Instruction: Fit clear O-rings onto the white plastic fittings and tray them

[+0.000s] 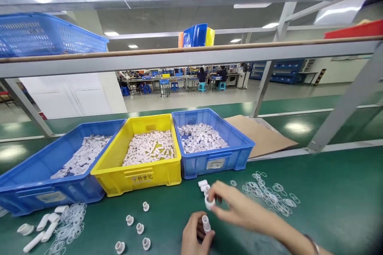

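My left hand (196, 234) is closed round a white plastic tube fitting (206, 223), which stands upright between thumb and fingers. Just above it, my right hand (229, 203) pinches a white plastic ring (210, 203) between thumb and forefinger. The ring and the fitting are apart. Behind the right fingertips lie a few white fittings (202, 183), partly hidden by the hand. To the left on the green table, several flanged white fittings (140, 228) stand separately. Thin clear rings (266, 193) are spread to the right of my right hand.
A yellow bin (136, 180) stands between a left blue bin (56, 191) and a right blue bin (215, 163), all with small white parts. More clear rings (70, 223) and white tubes (34, 242) lie at left. Cardboard (263, 135) lies behind. A shelf beam (191, 59) crosses above.
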The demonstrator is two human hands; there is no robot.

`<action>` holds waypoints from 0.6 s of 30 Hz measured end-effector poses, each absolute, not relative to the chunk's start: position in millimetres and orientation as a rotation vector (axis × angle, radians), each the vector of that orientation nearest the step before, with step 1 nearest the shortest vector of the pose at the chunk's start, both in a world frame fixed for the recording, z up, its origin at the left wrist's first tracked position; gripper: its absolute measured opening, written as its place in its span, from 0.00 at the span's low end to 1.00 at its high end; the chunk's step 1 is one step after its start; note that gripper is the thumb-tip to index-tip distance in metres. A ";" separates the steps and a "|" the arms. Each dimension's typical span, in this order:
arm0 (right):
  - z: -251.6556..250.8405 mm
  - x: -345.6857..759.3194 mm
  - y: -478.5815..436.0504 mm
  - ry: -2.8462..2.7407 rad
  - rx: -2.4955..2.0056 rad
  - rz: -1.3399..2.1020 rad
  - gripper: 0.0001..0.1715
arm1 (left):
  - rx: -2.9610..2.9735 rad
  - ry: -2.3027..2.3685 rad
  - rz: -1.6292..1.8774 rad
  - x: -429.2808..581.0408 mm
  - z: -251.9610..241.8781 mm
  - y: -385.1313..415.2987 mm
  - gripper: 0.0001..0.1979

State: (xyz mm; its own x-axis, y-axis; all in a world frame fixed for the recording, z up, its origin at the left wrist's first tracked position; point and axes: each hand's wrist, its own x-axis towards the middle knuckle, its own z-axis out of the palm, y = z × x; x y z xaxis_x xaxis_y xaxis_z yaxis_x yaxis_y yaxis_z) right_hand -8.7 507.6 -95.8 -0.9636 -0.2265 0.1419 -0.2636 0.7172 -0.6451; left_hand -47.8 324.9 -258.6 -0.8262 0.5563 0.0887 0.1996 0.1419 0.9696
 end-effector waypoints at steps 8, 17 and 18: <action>-158.8 55.2 468.2 -2.829 0.174 1.020 0.08 | 0.923 2.041 1.709 -26.7 -243.7 316.2 0.20; -178.5 87.1 489.1 -2.973 0.009 0.316 0.06 | 0.860 2.192 1.646 -30.8 -256.1 318.5 0.26; -180.7 94.3 491.0 -2.975 -0.017 0.287 0.05 | 0.833 2.210 1.663 -31.8 -260.5 320.2 0.27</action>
